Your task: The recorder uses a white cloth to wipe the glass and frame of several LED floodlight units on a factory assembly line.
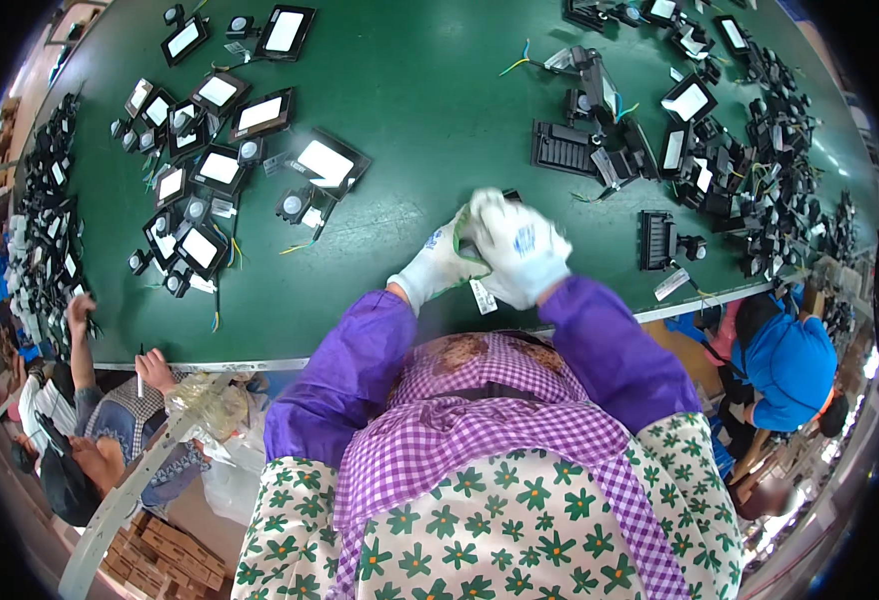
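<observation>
Green bench (415, 120) carries lamps (222, 168) on both sides, finished or waiting unclear; between them, left hand (434, 264) and right hand (523, 252) curl together, any grip hidden.

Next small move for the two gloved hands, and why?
Probably lift the right gloved hand slightly to expose the dark part at its fingers. Most of that part is hidden, the right hand is blurred, and the left gloved hand sits close against it, so the grip can't be judged. A white tag shows just below the gloves.
</observation>
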Demonstrator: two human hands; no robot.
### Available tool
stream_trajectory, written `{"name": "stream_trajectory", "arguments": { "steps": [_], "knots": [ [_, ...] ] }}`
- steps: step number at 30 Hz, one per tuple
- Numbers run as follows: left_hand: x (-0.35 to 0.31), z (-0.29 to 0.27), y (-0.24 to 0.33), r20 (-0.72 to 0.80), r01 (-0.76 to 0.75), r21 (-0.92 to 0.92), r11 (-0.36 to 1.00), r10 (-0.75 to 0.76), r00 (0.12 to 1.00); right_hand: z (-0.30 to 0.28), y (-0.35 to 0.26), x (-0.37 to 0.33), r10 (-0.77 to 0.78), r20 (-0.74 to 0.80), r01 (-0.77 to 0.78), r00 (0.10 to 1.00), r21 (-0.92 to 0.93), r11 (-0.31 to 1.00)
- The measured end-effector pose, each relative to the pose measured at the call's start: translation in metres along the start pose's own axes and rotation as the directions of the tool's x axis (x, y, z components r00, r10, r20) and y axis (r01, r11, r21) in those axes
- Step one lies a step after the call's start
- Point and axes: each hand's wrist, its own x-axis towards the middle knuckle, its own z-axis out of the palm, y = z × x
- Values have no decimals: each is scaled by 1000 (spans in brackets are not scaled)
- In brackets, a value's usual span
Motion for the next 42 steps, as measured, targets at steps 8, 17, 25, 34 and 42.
{"name": "stream_trajectory", "arguments": {
  "steps": [8, 17, 25, 34, 42],
  "knots": [
    [5, 7, 1, -18, -60, -54, 997, 59, 998, -1, 41, 56, 304, -13, -303, 953, 51, 952],
    [4, 2, 12, 18, 53, -91, 994, -52, 998, 5, 43, -48, 383, 3, -383, 924, 29, 923],
    [9, -10, 7, 99, 116, 15, 993, -117, 988, -5, 45, -7, 344, -13, -337, 939, 165, 927],
    [23, -15, -20, 113, -23, 81, 996, 14, 994, -12, 53, 53, 492, 117, -499, 863, 34, 866],
    [4, -16, 11, 151, 243, -248, 938, -210, 966, -25, 97, -39, 736, -191, -629, 649, 409, 661]
  ]
}}
